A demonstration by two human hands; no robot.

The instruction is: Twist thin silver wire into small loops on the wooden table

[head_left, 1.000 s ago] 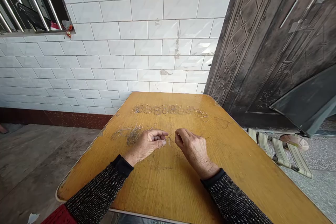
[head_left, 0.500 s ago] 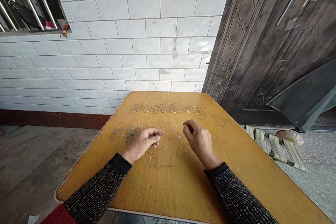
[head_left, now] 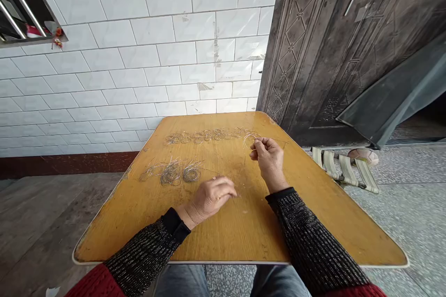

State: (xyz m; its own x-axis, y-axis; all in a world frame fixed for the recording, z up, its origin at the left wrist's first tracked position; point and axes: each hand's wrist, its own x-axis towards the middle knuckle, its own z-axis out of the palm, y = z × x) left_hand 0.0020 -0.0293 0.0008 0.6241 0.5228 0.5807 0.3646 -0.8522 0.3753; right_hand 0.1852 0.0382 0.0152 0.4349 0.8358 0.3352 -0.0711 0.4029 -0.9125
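Observation:
My right hand (head_left: 269, 160) is closed, its thumb and fingers pinching a thin wire loop (head_left: 245, 139) over the right part of the table; a loose end of the wire hangs below it. My left hand (head_left: 213, 197) hovers low over the middle of the table, palm down, fingers bunched together; whatever may be between its fingertips is hidden. Beyond the left hand lie a coil of wire (head_left: 191, 173) and a tangled bundle of wires (head_left: 170, 174) with ends sticking up. Farther back, a row of wire rings (head_left: 207, 135) stretches across the table.
The wooden table (head_left: 223, 236) has a pale edge and stands close to a white tiled wall (head_left: 146, 51). To the right are a dark carved door (head_left: 313, 55), a grey hanging sheet (head_left: 393, 97) and a striped-strap stool (head_left: 344, 169).
My right hand has moved back and now holds a wire loop that was nearer my left hand. My left hand has shifted right and turned palm down. The view has swung right.

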